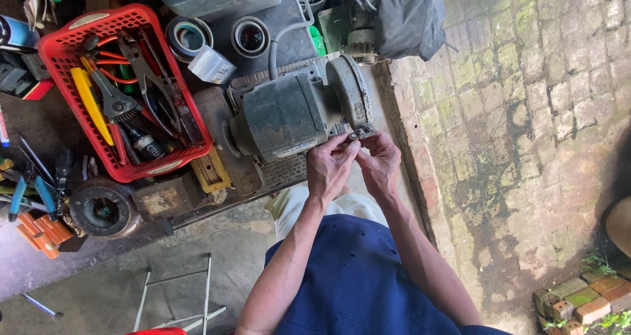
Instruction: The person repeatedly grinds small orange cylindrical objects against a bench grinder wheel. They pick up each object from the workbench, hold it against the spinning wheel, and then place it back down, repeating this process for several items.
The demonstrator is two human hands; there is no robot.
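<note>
Person stood over a low bench, both hands brought together at the near end of a bench grinder (296,111). Left hand (328,167) had thumb and forefinger pinched narrow on a small metal part (353,136), prob. a nut or bolt head, sitting right at the bracket (363,131) below the grinding wheel (348,89). Right hand (381,164) was curled close alongside, fingertips touching the same spot; fingers narrow, but I could not tell whether it gripped the part or only steadied the bracket. Hands touching each other, likely so one braced while the other worked the fitting; a judgement only.

Grinder lay on its side across the bench edge, wheel end toward the person, which put the bracket within easy reach.

To the person's left: red plastic basket (125,92) holding pliers, cutters and a yellow-handled tool, near the grinder but not touching the hands. Two tape rolls (217,36) and a small clear box (210,64) sat beyond it. A round dark motor part (102,207) rested at the bench's near edge, orange items (39,233) beside it. Thin metal rods (177,295) lay on the concrete floor. Mossy brick paving (526,111) ran to the right, loose bricks (585,299) in the corner. Grey cloth (407,16) was bundled beyond the wheel.
</note>
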